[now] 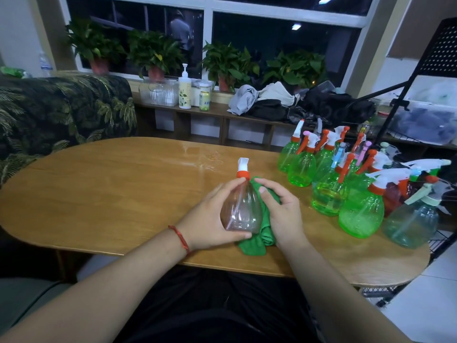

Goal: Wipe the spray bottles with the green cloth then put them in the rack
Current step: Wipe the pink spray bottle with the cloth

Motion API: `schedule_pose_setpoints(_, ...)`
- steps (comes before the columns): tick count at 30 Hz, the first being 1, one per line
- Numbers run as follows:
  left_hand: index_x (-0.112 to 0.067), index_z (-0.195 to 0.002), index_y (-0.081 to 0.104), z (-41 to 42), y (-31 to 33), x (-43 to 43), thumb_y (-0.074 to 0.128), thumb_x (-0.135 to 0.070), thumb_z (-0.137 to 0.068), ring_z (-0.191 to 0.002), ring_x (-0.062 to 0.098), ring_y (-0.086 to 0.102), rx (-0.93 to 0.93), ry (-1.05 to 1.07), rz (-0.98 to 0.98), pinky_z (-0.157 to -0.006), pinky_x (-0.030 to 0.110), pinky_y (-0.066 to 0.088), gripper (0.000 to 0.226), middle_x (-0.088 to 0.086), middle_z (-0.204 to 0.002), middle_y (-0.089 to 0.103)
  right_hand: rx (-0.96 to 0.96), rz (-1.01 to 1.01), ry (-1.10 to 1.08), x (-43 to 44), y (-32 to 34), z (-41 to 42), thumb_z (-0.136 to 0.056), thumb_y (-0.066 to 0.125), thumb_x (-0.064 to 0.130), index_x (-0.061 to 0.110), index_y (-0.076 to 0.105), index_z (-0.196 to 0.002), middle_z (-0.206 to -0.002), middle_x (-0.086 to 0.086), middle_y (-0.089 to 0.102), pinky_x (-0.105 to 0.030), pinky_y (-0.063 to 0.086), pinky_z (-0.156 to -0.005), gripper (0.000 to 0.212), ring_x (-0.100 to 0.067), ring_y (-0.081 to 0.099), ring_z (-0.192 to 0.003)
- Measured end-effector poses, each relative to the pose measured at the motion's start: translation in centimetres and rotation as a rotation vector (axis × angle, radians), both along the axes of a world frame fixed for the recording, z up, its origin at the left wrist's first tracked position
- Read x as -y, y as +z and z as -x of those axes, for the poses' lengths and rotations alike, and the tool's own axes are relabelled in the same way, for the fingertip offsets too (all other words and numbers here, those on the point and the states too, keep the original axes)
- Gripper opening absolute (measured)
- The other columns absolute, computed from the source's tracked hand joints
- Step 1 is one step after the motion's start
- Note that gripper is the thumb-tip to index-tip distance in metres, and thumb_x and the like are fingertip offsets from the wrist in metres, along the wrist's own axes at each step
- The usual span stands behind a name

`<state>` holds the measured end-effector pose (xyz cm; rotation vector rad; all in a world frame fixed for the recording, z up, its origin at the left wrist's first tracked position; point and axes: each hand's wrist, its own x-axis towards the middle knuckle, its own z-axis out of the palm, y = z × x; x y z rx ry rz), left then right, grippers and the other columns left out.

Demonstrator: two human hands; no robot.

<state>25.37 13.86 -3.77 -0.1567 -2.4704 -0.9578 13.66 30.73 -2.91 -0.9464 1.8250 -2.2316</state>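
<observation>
My left hand (206, 220) grips a clear spray bottle (241, 209) with a red collar and white trigger head, holding it just above the wooden table (111, 191). My right hand (282, 211) presses the green cloth (257, 240) against the bottle's right side, fingers curled round the cloth. The cloth's lower end hangs down onto the table. Several more spray bottles (329, 179), mostly green with red and white heads, stand grouped at the table's right end. The black wire rack (420, 78) rises at the far right; its shelves are mostly hidden behind the bottles.
A teal bottle (411, 224) stands near the table's right edge. A leaf-patterned sofa (61, 112) is at the left. Behind the table runs a low shelf (215, 112) with a pump bottle, a can, clothes and potted plants.
</observation>
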Motion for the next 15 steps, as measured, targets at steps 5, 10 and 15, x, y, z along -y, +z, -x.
schedule_pose_setpoints(5, -0.040, -0.163, 0.030, 0.0, 0.1, 0.3, 0.097, -0.052, -0.070, -0.144, 0.006, 0.046, -0.035, 0.015, 0.035, -0.120, 0.038, 0.043, 0.115, -0.017, -0.153, 0.044, -0.118, -0.016, -0.026, 0.2, -0.1, -0.3, -0.103, 0.066, 0.002, 0.017, 0.081, -0.116, -0.118, 0.001, 0.079, -0.026, 0.056, -0.100, 0.025, -0.012, 0.072, -0.115)
schedule_pose_setpoints(10, -0.045, -0.162, 0.030, -0.5, 0.5, 0.0, 0.099, -0.051, -0.069, -0.143, 0.004, 0.050, -0.019, -0.046, 0.001, -0.119, 0.038, 0.045, 0.115, -0.017, -0.156, 0.048, 0.317, 0.130, 0.214, -0.3, 0.6, 0.1, -0.107, 0.058, 0.008, 0.010, 0.077, -0.118, -0.118, -0.018, 0.077, -0.046, 0.063, -0.089, 0.022, -0.030, 0.074, -0.100)
schedule_pose_setpoints(15, -0.048, -0.161, 0.025, -0.7, 0.8, -0.1, 0.096, -0.050, -0.071, -0.141, 0.005, 0.053, -0.003, -0.093, -0.076, -0.117, 0.043, 0.049, 0.115, -0.020, -0.155, 0.049, 0.499, 0.114, 0.390, -0.8, 0.9, 0.5, -0.107, 0.054, 0.014, 0.014, 0.074, -0.123, -0.122, -0.018, 0.073, -0.050, 0.062, -0.091, 0.026, -0.033, 0.072, -0.102)
